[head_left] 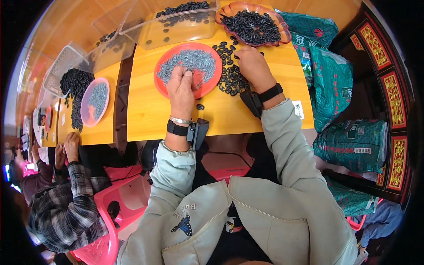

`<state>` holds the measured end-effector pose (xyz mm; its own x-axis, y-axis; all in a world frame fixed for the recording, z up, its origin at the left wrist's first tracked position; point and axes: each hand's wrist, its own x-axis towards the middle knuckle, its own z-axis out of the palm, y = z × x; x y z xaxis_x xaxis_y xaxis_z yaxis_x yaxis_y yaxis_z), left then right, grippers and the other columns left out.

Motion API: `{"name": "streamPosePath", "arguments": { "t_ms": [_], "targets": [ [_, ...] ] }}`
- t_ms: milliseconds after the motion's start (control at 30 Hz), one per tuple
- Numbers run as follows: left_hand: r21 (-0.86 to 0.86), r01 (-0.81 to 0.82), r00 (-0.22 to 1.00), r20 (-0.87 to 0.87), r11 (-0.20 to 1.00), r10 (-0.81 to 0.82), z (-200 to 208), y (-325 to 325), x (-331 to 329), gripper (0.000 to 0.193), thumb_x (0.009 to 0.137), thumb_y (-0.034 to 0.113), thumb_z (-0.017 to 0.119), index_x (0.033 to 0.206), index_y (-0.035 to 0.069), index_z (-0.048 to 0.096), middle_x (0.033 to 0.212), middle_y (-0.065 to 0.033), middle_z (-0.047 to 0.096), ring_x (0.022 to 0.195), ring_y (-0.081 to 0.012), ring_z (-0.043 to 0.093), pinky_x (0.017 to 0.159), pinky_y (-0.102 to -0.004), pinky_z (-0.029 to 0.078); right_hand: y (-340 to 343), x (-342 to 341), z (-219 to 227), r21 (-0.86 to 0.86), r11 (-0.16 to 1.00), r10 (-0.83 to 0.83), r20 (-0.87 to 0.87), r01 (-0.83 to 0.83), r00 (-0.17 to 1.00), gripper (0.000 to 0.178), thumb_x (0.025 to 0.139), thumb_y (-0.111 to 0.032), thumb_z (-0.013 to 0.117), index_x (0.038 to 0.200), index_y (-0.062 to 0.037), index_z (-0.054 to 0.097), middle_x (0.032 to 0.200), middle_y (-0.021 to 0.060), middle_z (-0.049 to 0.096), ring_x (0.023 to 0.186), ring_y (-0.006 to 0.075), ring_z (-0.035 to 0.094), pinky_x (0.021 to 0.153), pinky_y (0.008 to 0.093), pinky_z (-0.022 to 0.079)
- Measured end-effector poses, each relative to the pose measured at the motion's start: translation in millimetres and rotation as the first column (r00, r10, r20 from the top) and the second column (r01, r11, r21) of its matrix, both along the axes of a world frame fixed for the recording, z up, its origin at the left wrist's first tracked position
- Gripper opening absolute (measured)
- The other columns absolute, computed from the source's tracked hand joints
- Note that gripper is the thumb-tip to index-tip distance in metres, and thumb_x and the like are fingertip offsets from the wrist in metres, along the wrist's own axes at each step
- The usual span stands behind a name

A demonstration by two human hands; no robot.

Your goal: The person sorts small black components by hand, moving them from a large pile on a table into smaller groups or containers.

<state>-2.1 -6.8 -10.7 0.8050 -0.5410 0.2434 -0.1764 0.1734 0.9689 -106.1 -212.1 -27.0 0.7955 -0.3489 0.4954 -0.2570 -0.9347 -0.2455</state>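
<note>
Left hand (181, 86) at frame centre, fingers pinched on something tiny over round red plastic plate (164, 84). Right hand (252, 66), upper right, curled onto loose black rings (229, 79); grip unclear.

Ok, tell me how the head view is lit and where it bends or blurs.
Head view: even, warm light, soft glare on the yellow table and clear plastic tub; fisheye bends the table edge and darkens the corners; left hand, right hand sharp, rim slightly soft.

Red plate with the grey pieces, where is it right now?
In the head view the red plate lies mid-table, under the left hand, with loose black rings and the right hand just to its right.
</note>
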Motion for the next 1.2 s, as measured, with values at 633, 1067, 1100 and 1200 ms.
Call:
{"name": "streamPosePath", "arguments": {
  "t_ms": [633,1067,1100,1200],
  "targets": [
    [0.009,0.032,0.999,0.024,0.999,-0.032,0,-1,-1,0.011,0.087,0.006,0.048,0.078,0.0,0.051,0.057,-0.0017,0.047,0.05,-0.009,0.045,0.048,-0.0253,0.039,6,5,21,0.694,0.681,0.069,0.258,-0.234,0.964,0.018,0.085,-0.009,0.056,0.098,0.0007,0.064,0.074,0.004,0.062,0.066,0.0135,0.057,0.062,0.026,0.046],
    [-0.193,0.194,0.966,-0.133,0.962,-0.222,9,0,-10,0.01,0.089,0.008,0.044,0.085,0.0,0.05,0.069,-0.0038,0.052,0.059,-0.0101,0.048,0.056,-0.0232,0.041,52,0,59,0.898,0.164,0.239,0.365,-0.408,0.9,0.02,0.085,-0.008,0.06,0.104,-0.0022,0.062,0.083,-0.0008,0.062,0.07,0.0034,0.055,0.066,0.0166,0.046],
    [-0.249,0.215,0.947,-0.183,0.944,-0.264,10,1,-11,0.011,0.09,0.009,0.044,0.087,0.0,0.05,0.07,-0.0043,0.053,0.059,-0.0107,0.049,0.056,-0.0235,0.042,54,1,59,0.899,0.162,0.24,0.365,-0.408,0.9,0.02,0.085,-0.008,0.06,0.104,-0.0022,0.062,0.083,-0.0008,0.062,0.07,0.0034,0.055,0.066,0.0166,0.046],
    [-0.303,0.232,0.923,-0.231,0.924,-0.307,9,1,-11,0.012,0.091,0.014,0.044,0.089,0.003,0.048,0.072,-0.0074,0.055,0.063,-0.0149,0.053,0.06,-0.0244,0.044,62,4,60,0.9,0.187,0.264,0.34,-0.393,0.903,0.019,0.084,-0.007,0.061,0.102,-0.0018,0.062,0.083,-0.0008,0.062,0.069,0.0036,0.055,0.065,0.0171,0.046]
  ]
}}
